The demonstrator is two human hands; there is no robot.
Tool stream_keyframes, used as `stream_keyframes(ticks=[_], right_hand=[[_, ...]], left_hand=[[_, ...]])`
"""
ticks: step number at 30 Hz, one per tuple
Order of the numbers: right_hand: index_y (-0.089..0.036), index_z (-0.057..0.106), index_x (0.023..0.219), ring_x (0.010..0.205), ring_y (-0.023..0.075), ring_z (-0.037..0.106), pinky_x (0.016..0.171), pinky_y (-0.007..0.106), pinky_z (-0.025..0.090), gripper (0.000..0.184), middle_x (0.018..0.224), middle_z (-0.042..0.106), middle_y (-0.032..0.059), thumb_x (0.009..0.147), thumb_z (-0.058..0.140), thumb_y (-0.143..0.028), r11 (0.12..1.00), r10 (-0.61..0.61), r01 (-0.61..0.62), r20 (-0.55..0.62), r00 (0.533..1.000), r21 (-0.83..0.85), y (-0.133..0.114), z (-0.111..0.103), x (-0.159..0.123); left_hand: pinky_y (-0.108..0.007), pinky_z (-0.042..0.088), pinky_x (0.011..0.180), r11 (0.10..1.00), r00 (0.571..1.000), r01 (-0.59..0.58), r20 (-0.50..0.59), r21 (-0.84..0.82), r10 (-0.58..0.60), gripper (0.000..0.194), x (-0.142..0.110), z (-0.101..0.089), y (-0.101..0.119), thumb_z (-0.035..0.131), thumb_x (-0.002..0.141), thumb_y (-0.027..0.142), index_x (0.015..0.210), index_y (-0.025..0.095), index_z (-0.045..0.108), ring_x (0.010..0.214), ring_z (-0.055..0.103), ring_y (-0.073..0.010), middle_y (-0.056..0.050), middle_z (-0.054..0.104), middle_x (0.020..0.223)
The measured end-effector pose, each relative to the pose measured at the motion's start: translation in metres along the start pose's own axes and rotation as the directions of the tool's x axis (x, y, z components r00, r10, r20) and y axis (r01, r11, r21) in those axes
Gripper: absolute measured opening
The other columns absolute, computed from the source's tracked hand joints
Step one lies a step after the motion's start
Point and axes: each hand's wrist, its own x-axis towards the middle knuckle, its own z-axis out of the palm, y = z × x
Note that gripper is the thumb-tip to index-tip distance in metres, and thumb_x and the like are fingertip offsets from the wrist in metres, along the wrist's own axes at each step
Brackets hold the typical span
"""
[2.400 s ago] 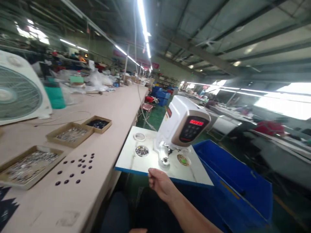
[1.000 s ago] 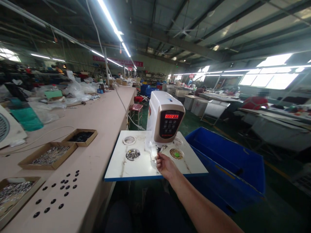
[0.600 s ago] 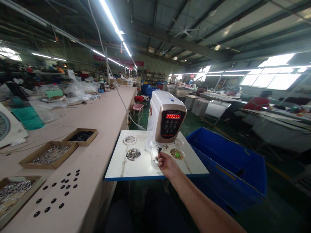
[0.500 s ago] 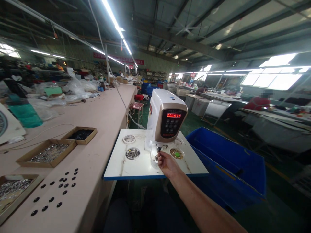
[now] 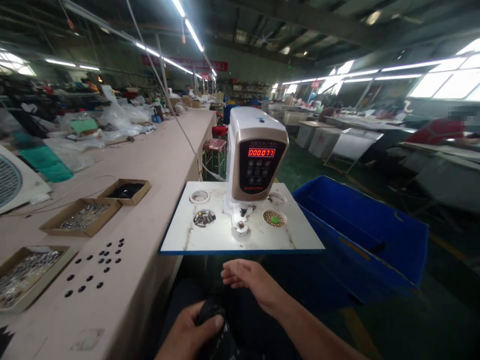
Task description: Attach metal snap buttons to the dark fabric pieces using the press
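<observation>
A white and gold press machine (image 5: pixel 255 160) with a red number display stands on a white table plate (image 5: pixel 210 240). My right hand (image 5: pixel 249 282) hovers below the plate's front edge, fingers loosely stretched, holding nothing I can see. My left hand (image 5: pixel 187 332) is low at the frame's bottom, its thumb and fingers closed on a piece of dark fabric (image 5: pixel 215 330) over my lap. A small metal part (image 5: pixel 240 225) sits on the die under the machine's head.
Round cups of small parts (image 5: pixel 204 218) (image 5: pixel 274 219) are set in the plate. Left: a long pink bench (image 5: pixel 157 165) with loose black buttons (image 5: pixel 101 262) and cardboard trays (image 5: pixel 80 216) (image 5: pixel 24 270) (image 5: pixel 127 190). Right: a blue bin (image 5: pixel 360 230). People work at far tables.
My right hand left the machine's die and drew back toward me below the plate. My left hand came into view holding dark fabric. The view tilted down.
</observation>
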Motion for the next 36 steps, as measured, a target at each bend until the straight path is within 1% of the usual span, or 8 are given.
stream_keyframes(ticks=[2, 5, 8, 12, 15, 25, 32, 36], right_hand=[[-0.017, 0.074, 0.112, 0.103, 0.0239, 0.067, 0.091, 0.034, 0.047, 0.046, 0.109, 0.075, 0.0095, 0.086, 0.068, -0.055, 0.991, -0.03, 0.045, 0.115, 0.993, -0.125, 0.005, 0.008, -0.018], [-0.02, 0.073, 0.117, 0.111, 0.0258, 0.063, 0.099, 0.036, 0.042, 0.044, 0.115, 0.073, 0.0067, 0.088, 0.066, -0.052, 0.976, -0.049, 0.075, 0.132, 0.99, -0.205, 0.002, 0.008, -0.029], [-0.018, 0.076, 0.105, 0.098, 0.0231, 0.065, 0.087, 0.032, 0.045, 0.04, 0.101, 0.074, 0.0047, 0.092, 0.058, -0.051, 0.962, -0.071, 0.093, 0.093, 0.993, -0.258, -0.003, -0.002, -0.029], [-0.016, 0.074, 0.087, 0.067, 0.0143, 0.055, 0.062, 0.025, 0.038, 0.037, 0.074, 0.066, -0.0001, 0.091, 0.059, -0.05, 0.932, -0.047, 0.074, 0.083, 0.995, -0.356, -0.004, -0.018, -0.029], [-0.016, 0.074, 0.087, 0.062, 0.0123, 0.049, 0.057, 0.023, 0.034, 0.03, 0.069, 0.062, -0.0016, 0.087, 0.064, -0.044, 0.919, 0.003, 0.03, 0.083, 0.997, -0.393, -0.007, -0.029, -0.025], [-0.017, 0.068, 0.079, 0.062, 0.0119, 0.046, 0.056, 0.023, 0.032, 0.032, 0.065, 0.055, -0.003, 0.091, 0.059, -0.045, 0.848, -0.139, 0.147, 0.054, 0.989, -0.508, -0.031, -0.068, 0.032], [-0.017, 0.07, 0.081, 0.072, 0.0153, 0.058, 0.064, 0.025, 0.035, 0.027, 0.075, 0.066, -0.0001, 0.093, 0.057, -0.037, 0.672, -0.327, 0.254, 0.029, 0.945, -0.695, -0.056, -0.082, 0.075], [-0.016, 0.069, 0.078, 0.07, 0.0154, 0.059, 0.061, 0.025, 0.033, 0.027, 0.073, 0.067, 0.0008, 0.093, 0.057, -0.035, 0.566, -0.376, 0.248, 0.022, 0.926, -0.786, -0.066, -0.088, 0.088]], left_hand=[[-0.03, 0.048, 0.078, 0.996, 0.996, -0.083, 0.037, -0.027, 0.084, 0.053, 0.011, 0.004, 0.01, 0.083, 0.064, 0.059, 0.092, 0.016, 0.071, 0.084, 0.063, -0.0212, -0.004, 0.069, 0.088], [-0.027, 0.046, 0.079, 0.979, 0.983, -0.176, 0.064, 0.098, 0.17, 0.042, 0.025, 0.01, 0.027, 0.08, 0.071, 0.053, 0.088, 0.016, 0.071, 0.086, 0.059, -0.0188, -0.003, 0.064, 0.088], [-0.024, 0.042, 0.071, 0.943, 0.974, -0.228, 0.073, 0.243, 0.216, 0.039, 0.035, 0.014, 0.039, 0.08, 0.071, 0.051, 0.079, 0.015, 0.067, 0.077, 0.055, -0.0155, 0.0, 0.058, 0.078], [-0.024, 0.037, 0.062, 0.97, 0.982, -0.113, 0.175, 0.214, 0.076, 0.044, 0.045, 0.018, 0.048, 0.081, 0.069, 0.053, 0.081, 0.013, 0.067, 0.065, 0.051, -0.013, 0.001, 0.06, 0.07], [-0.023, 0.035, 0.061, 0.975, 0.973, -0.079, 0.228, 0.207, 0.031, 0.044, 0.055, 0.02, 0.054, 0.081, 0.07, 0.051, 0.084, 0.011, 0.07, 0.062, 0.049, -0.0116, 0.001, 0.061, 0.068], [-0.027, 0.045, 0.074, 0.977, 0.952, -0.035, 0.303, 0.211, -0.031, 0.038, 0.114, 0.024, 0.109, 0.079, 0.074, 0.044, 0.097, 0.014, 0.073, 0.074, 0.063, -0.0167, -0.004, 0.074, 0.085], [-0.03, 0.045, 0.073, 0.909, 0.957, -0.167, 0.285, 0.381, 0.057, 0.037, 0.165, 0.016, 0.137, 0.073, 0.075, 0.042, 0.099, 0.015, 0.073, 0.078, 0.066, -0.0211, -0.004, 0.076, 0.088], [-0.029, 0.043, 0.07, 0.842, 0.957, -0.241, 0.263, 0.482, 0.123, 0.032, 0.183, 0.019, 0.146, 0.07, 0.073, 0.041, 0.091, 0.015, 0.073, 0.073, 0.063, -0.0202, -0.002, 0.074, 0.082]])
